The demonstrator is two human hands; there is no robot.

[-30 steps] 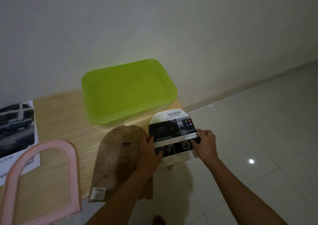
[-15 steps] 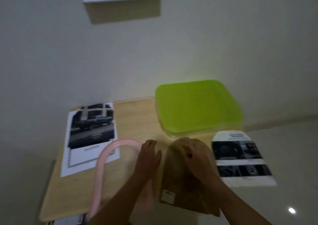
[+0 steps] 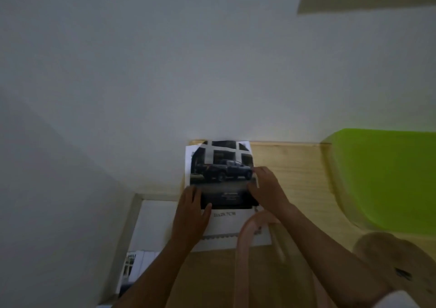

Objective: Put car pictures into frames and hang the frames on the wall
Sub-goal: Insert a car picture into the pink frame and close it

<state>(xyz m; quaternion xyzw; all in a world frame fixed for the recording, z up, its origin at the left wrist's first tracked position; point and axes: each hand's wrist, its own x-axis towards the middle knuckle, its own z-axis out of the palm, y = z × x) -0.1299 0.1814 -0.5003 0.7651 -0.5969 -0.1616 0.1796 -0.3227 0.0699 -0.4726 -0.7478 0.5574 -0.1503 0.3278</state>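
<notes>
Printed dark pickup-truck picture (image 3: pixel 221 173) lay at centre frame on the pale wooden surface (image 3: pixel 295 173), left hand (image 3: pixel 191 215) and right hand (image 3: pixel 266 187) pinching its side edges; pink arched frame (image 3: pixel 243 248) and green plastic lid (image 3: pixel 387 178) sat rightward.

A car picture (image 3: pixel 221 173) of a dark pickup lies flat at frame centre, overlapped at its lower right corner by a pink arched frame (image 3: pixel 245 248).

The wooden table (image 3: pixel 290 166) carries a car picture (image 3: pixel 221 168), pink arched frame (image 3: pixel 245 248), green lid (image 3: pixel 387 178) and brown backing board (image 3: pixel 387 260).
</notes>
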